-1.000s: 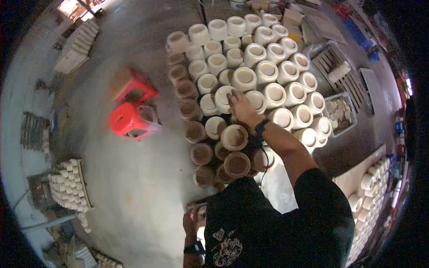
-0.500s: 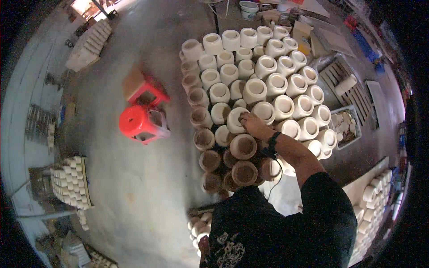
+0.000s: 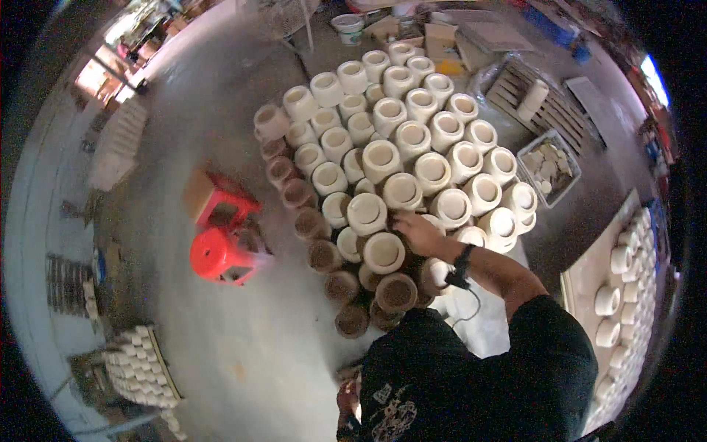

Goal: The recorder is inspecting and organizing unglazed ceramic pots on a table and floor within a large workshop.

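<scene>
Cream, round-shouldered ceramic jars with wide mouths stand stacked in layers before me. My right hand [image 3: 420, 233] reaches in from the right, palm down, with fingers stretched out over a dark gap. Its fingertips are beside one jar [image 3: 366, 214], just behind a nearer jar [image 3: 384, 253]; whether they touch either is unclear. A dark band with a cable is on that wrist. Low in the picture, my left hand [image 3: 347, 398] hangs beside my dark shirt. Something pale shows next to it, but its fingers are too hidden to make out.
Left of the stack stands a red plastic stool [image 3: 217, 254]. A crate of pale pieces [image 3: 549, 168] and a wooden pallet [image 3: 545, 103] lie at the right. Small pale rings [image 3: 607, 300] cover a board at the lower right. A white bucket [image 3: 347, 28] stands at the back.
The view has turned, so the stack appears tilted. My right hand has come off the mouth of one jar and is now over the gap to its right.
</scene>
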Demonstrator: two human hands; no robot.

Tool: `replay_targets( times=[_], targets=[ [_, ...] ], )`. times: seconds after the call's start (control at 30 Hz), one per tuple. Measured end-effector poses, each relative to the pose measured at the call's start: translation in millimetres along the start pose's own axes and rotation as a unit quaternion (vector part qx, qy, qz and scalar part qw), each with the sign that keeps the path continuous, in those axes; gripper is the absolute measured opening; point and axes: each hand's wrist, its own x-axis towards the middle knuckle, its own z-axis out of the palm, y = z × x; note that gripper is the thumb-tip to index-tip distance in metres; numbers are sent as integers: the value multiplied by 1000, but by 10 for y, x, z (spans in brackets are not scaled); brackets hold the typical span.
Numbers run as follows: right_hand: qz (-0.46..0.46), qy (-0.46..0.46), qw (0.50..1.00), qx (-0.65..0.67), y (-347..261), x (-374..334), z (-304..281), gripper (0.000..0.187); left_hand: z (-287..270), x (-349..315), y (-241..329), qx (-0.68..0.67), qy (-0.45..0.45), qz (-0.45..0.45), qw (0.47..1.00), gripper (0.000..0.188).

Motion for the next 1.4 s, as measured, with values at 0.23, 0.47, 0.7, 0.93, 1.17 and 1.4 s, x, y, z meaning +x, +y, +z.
replay_targets(
  times=[0.23, 0.47, 0.7, 0.93, 1.17, 1.4],
  targets=[
    [278, -106, 955, 20, -758, -1732, -481, 17, 219, 1174, 514, 455, -135, 156, 866, 22],
    [496, -153, 853, -63, -1527, -3122, -788, 40, 2180, 1491, 1618, 662, -266, 178, 678, 36],
    [579, -107, 807, -46, -1346, -3749, -779, 34, 3556, 1139, 1591, 639, -352, 204, 652, 40],
    [548, -145, 821, 67, -315, -4470, -682, 28, 4119, 1287, 943, 623, -457, 226, 593, 36],
    [575, -14, 757, 311, 178, -4652, -1347, 30, 5053, 1076, 660, 777, -343, 116, 515, 38],
    [561, 35, 824, 67, 46, -5473, -896, 20, 4854, 3223, -40, 688, -564, 233, 391, 36]
  ],
)
